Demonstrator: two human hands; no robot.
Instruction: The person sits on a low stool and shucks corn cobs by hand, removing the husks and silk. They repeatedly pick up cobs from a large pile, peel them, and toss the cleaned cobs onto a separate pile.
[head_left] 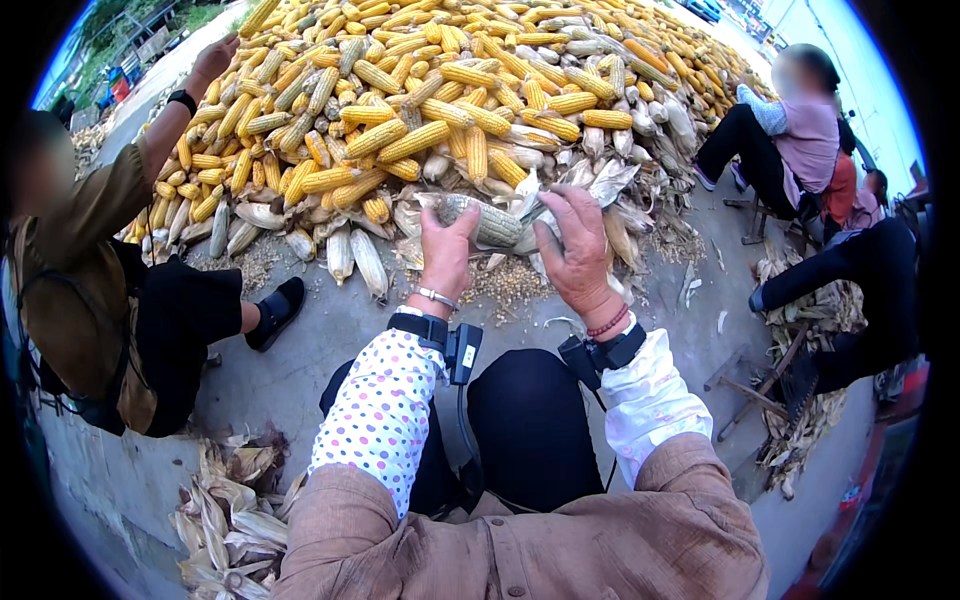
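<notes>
A pale, greyish ear of corn (496, 226) lies crosswise in front of me at the foot of the corn pile. My left hand (446, 248) grips its left end, thumb on top. My right hand (577, 248) is curled at its other end, thumb and fingers around loose whitish husk (530, 200); the fingertips' exact contact is partly hidden. Kernels show along the ear's bare middle. More dry husk (612, 184) stands out just beyond my right fingers.
A big heap of yellow corn ears (420, 140) rises ahead. Loose kernels (500, 285) litter the concrete ground (300, 370). Stripped husks (230, 520) lie at lower left. One person (90, 210) reaches toward the heap at left; others (800, 150) sit at right near a wooden stool (755, 395).
</notes>
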